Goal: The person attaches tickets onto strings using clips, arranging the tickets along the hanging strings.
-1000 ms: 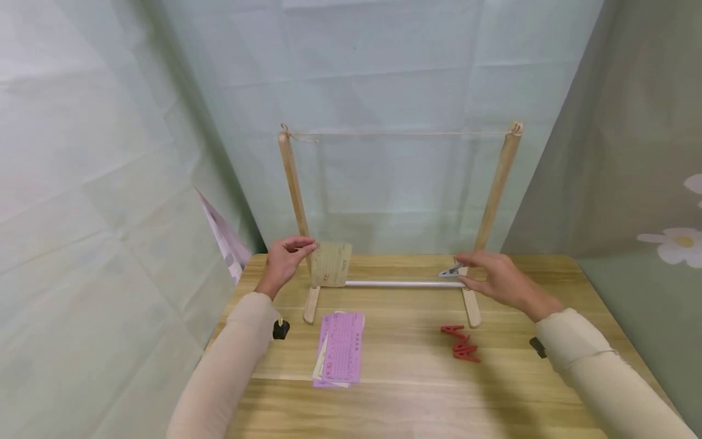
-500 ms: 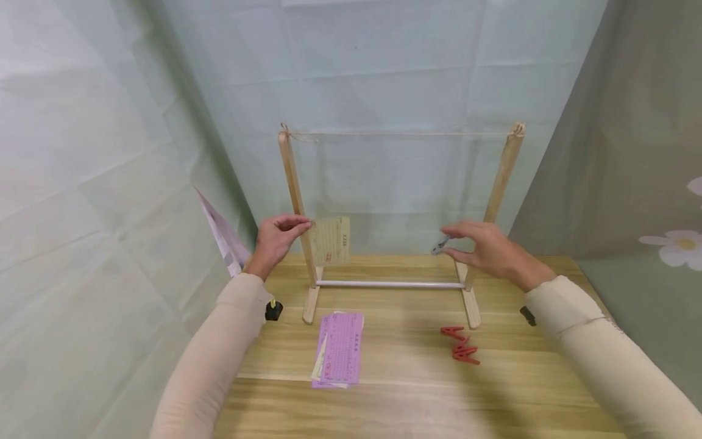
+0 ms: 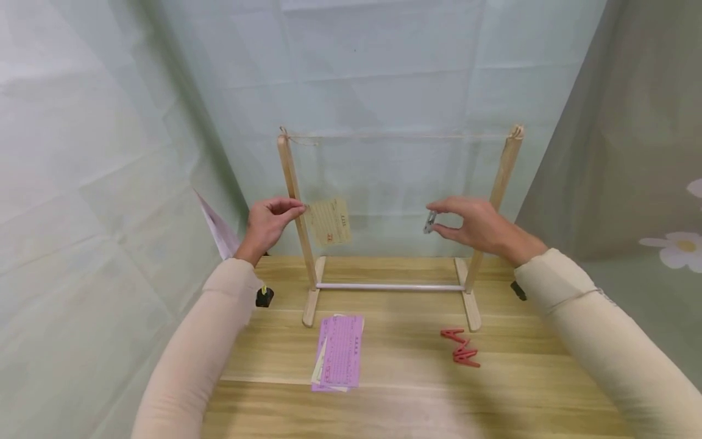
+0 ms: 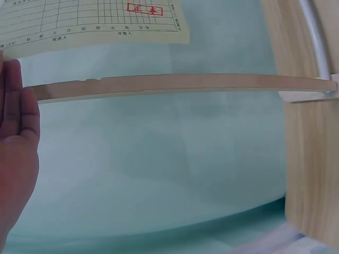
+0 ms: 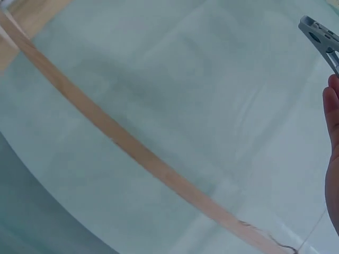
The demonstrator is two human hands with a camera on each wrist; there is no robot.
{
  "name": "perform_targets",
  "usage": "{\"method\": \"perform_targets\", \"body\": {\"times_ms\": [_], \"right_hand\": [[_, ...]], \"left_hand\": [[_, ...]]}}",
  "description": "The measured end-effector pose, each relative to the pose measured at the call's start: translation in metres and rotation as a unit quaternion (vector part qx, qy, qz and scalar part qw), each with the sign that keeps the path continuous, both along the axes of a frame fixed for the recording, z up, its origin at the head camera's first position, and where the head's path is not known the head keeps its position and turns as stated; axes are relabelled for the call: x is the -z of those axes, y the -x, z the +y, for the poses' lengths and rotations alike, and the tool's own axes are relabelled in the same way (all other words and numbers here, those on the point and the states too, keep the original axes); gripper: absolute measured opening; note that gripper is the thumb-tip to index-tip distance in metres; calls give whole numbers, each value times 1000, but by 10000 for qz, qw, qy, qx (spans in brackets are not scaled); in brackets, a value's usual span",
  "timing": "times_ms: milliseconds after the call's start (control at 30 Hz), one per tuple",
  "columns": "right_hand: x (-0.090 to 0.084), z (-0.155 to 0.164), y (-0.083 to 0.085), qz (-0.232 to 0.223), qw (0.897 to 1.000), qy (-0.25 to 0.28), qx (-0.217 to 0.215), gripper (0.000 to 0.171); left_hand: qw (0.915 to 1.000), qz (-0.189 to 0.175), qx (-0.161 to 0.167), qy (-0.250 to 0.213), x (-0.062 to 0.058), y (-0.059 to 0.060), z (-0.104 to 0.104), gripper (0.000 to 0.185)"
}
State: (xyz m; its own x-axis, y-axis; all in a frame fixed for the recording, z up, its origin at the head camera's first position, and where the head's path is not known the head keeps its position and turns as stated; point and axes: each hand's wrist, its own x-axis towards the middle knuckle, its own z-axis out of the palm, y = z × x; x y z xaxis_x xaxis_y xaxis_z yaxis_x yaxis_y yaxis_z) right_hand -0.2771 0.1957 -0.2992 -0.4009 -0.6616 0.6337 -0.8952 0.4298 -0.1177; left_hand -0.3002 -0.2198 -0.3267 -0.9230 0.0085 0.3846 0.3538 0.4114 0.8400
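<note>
My left hand (image 3: 267,224) pinches a yellow printed paper slip (image 3: 331,222) by its upper left corner, in front of the left post of a wooden stand (image 3: 289,164). Red and black print shows on the slip in the left wrist view. Between thumb and fingers of my right hand (image 3: 476,224) is a grey clothespin (image 3: 430,222), held near the stand's right post. Its narrow end points away from the fingers in the right wrist view (image 5: 320,37). Both hands are below the string (image 3: 384,135) tied across the post tops.
Purple and yellow slips (image 3: 341,353) lie in a loose stack on the wooden table (image 3: 400,366). Several red clothespins (image 3: 465,353) lie to their right. A white rod (image 3: 389,286) joins the stand's feet. Cloth walls (image 3: 384,73) surround the table.
Both hands have risen from near the table, carrying the yellow slip and the grey clothespin. My right hand has also moved left, and the clothespin has turned more upright.
</note>
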Motion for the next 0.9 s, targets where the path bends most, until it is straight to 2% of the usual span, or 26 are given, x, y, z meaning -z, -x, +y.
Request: {"method": "perform_targets", "body": {"times_ms": [400,700,900], "right_hand": [[-38,-21,11,32,9998,45,209,42],[-55,-32,17,-208,9992,161,312,43],[-65,-41,20,-322,9985,261,367,42]], "left_hand": [[9979,-297,-399,415,-31,1,4,24],[9978,125,-500,428,-56,-2,13,24],[9956,153,-727,577,-75,-4,20,26]]}}
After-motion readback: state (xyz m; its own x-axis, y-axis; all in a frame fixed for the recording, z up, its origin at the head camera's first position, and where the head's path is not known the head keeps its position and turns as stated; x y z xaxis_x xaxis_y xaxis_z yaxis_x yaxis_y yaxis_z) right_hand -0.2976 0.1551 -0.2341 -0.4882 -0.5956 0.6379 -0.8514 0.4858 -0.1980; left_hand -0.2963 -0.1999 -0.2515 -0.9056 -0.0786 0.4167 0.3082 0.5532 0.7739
